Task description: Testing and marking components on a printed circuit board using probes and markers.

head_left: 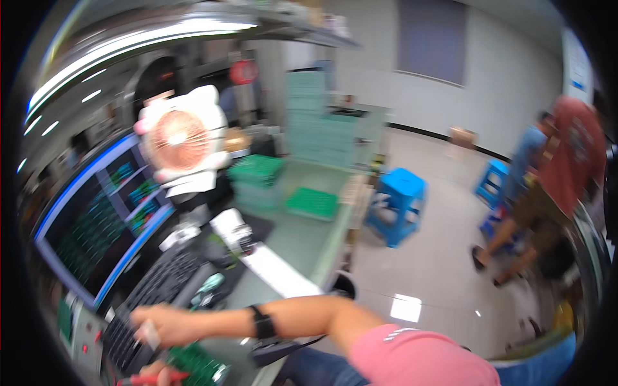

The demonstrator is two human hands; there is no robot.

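Observation:
My right hand reaches across the desk over the near end of a black keyboard. Its fingers are curled, and a whitish patch shows at them; blur hides whether they hold anything. Below it, at the lower edge, part of my left hand is bent round a red-handled tool, whose kind I cannot make out. Beside both hands lies a shiny green piece, perhaps a circuit board in clear wrapping. A black band circles my right forearm.
A monitor stands at left, with a white cat-shaped fan behind. Green boards and a white paper strip lie on the desk. Blue stools stand on the floor; people are at far right.

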